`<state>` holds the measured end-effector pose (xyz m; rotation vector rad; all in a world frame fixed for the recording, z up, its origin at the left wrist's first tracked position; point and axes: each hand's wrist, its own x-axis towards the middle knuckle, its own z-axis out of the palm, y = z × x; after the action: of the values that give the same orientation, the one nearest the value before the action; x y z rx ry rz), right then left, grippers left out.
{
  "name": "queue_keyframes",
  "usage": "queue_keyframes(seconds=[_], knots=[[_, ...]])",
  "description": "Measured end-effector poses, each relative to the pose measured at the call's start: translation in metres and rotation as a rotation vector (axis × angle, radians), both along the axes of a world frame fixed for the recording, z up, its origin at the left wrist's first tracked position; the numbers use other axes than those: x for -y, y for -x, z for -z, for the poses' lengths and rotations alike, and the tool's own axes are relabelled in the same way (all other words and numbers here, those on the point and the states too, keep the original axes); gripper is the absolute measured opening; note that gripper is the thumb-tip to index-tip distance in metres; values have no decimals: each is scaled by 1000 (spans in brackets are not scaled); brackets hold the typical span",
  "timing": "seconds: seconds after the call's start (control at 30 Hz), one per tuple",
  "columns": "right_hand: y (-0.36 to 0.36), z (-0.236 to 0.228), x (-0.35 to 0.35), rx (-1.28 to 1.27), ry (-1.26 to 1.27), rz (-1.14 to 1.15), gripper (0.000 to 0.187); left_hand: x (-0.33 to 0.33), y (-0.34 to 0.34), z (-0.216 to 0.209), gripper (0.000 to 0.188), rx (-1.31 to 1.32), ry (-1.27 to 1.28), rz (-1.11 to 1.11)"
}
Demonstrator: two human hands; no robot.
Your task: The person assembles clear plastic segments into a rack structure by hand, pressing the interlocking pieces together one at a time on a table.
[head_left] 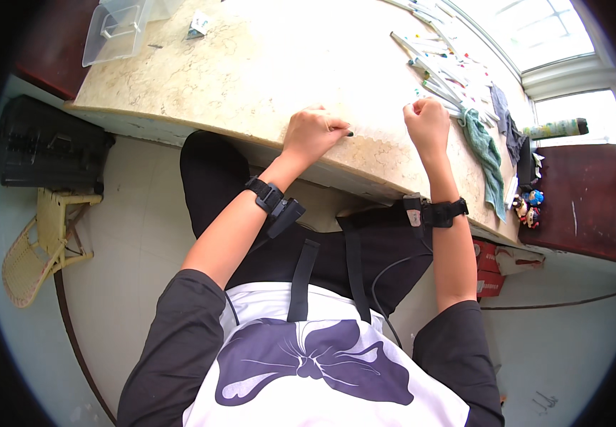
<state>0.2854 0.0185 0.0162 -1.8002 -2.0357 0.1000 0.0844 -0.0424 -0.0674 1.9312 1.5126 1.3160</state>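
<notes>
Over the front edge of the stone-topped table (233, 78), my left hand (313, 134) is closed in a pinch. A small dark tip (350, 134) pokes out at its fingertips; the rest of that thing is hidden. My right hand (429, 124) is closed too, held over the tabletop with a gap between the hands. Something whitish shows at its fingertips, too small and overexposed to name. Just beyond the right hand lie several white marker pens (441, 87) with coloured ends.
A green cloth (484, 160) hangs over the right edge beside a grey cloth (508, 124). At the far left stand a clear plastic box (112, 35) and a small carton (198, 25). A green cylindrical container (557, 129) lies by the window. Below left are a black case (48, 146) and a chair (44, 245).
</notes>
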Motion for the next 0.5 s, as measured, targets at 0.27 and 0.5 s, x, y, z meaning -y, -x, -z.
queue_keyframes(seconds=[0.27,0.5], knots=[[1,17,8,41,-98,-15,20,1,0,0,10,-14,0,2],[4,25,20,148,-105,-13,18,3,1,2,7,-62,-144,39]])
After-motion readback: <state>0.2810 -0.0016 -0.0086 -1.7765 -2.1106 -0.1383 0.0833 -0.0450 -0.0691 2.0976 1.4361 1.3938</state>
